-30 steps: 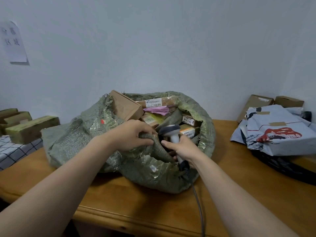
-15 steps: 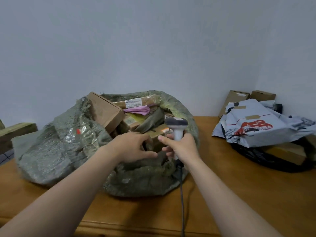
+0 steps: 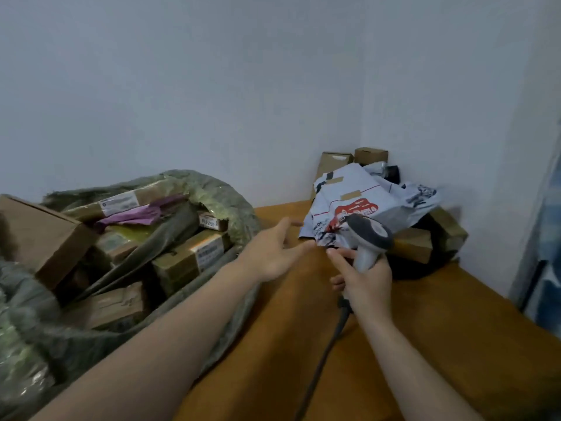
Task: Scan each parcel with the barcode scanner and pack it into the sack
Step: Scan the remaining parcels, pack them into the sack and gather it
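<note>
left hand [image 3: 273, 253] off green woven sack [image 3: 218, 192], empty, fingers spread, reaching right of sack | right hand [image 3: 364, 281] still clenching grey handheld barcode scanner [image 3: 368, 235] | grey plastic mailer with red print [image 3: 358, 196] right of sack, untouched | likely next scan

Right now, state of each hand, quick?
Left hand: open, empty, held out toward the mailer.
Right hand: closed round the scanner.

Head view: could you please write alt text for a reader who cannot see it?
A person's left hand reaches, fingers open, toward a grey mailer bag at the table's far corner, while the right hand grips a corded barcode scanner. To the left, an open green sack full of boxed parcels lies on the wooden table.
</note>
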`<action>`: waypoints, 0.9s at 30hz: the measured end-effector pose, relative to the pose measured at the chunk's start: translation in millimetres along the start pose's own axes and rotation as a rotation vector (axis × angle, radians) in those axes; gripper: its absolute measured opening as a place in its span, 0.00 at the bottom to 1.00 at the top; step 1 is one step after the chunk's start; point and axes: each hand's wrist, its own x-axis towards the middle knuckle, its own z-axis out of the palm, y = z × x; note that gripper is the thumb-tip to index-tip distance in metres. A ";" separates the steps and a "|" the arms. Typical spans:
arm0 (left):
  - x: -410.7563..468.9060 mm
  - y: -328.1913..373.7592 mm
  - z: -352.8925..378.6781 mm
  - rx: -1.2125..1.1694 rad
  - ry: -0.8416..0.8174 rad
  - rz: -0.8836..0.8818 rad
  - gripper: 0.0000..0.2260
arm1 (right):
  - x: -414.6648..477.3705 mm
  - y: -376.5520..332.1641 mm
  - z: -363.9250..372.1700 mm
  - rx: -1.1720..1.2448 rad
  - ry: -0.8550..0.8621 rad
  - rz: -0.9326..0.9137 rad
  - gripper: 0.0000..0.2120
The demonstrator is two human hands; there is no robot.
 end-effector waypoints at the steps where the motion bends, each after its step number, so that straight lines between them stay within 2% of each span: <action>1: 13.5 6.3 12.5 -0.058 -0.014 -0.003 0.25 | 2.4 5.9 -10.1 0.003 0.025 0.005 0.15; 4: 54.3 21.4 44.4 -0.263 -0.018 -0.096 0.26 | 9.6 18.9 -30.2 0.077 0.110 0.049 0.16; 6: 78.8 31.6 61.5 -0.324 0.048 -0.177 0.30 | 15.1 23.1 -35.5 0.120 0.171 0.051 0.17; 7: 88.1 36.2 68.4 -0.252 0.096 -0.154 0.32 | 17.2 25.1 -36.6 0.129 0.195 0.039 0.19; 9: 103.5 43.2 80.3 0.054 0.171 0.028 0.38 | 20.0 29.3 -38.8 0.138 0.230 0.016 0.22; 12: 119.0 55.9 94.5 0.414 0.141 0.292 0.45 | 23.4 35.1 -43.5 0.161 0.281 0.040 0.22; 14: 127.3 62.0 105.6 0.533 0.116 0.326 0.46 | 26.0 37.6 -45.3 0.159 0.304 0.058 0.19; 18: 136.3 61.5 124.5 0.670 0.183 0.266 0.45 | 26.7 42.2 -46.4 0.145 0.314 0.053 0.18; 22: 135.4 48.0 123.2 0.632 0.261 0.233 0.43 | 27.4 42.0 -46.8 0.128 0.299 0.041 0.19; 27: 113.9 38.1 77.3 0.341 0.486 0.208 0.39 | 26.4 38.2 -45.7 0.127 0.273 0.044 0.18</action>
